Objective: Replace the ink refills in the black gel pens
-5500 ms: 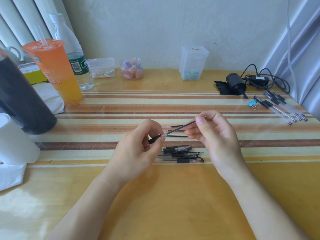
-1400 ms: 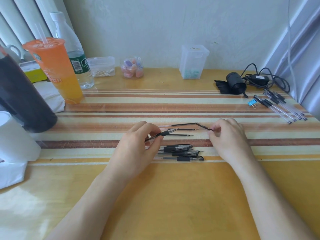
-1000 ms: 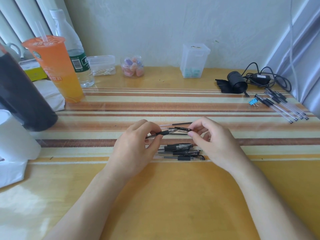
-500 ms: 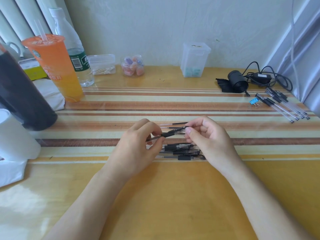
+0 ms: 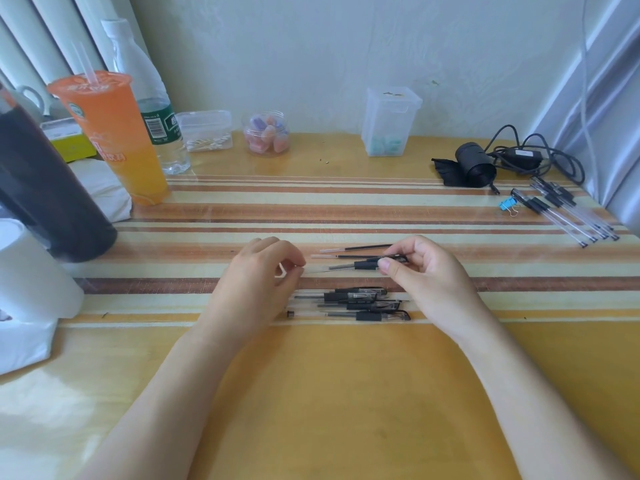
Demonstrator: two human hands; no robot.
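Yellow desk (image 5: 346,393), black pens (image 5: 349,299), pale wall (image 5: 329,46)

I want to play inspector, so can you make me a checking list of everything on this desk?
Surface: yellow table with a striped mat.
Job's things: one pen held; pen pile on the mat, nearer the person; loose refills behind; more pens far right.
Clutter: orange drink, water bottle, sweet jar, clear box, blue clip.
Hands: left hand and right hand each pinch an end of the pen.
Cables: black cable coiled far right.
Surroundings: white wall.
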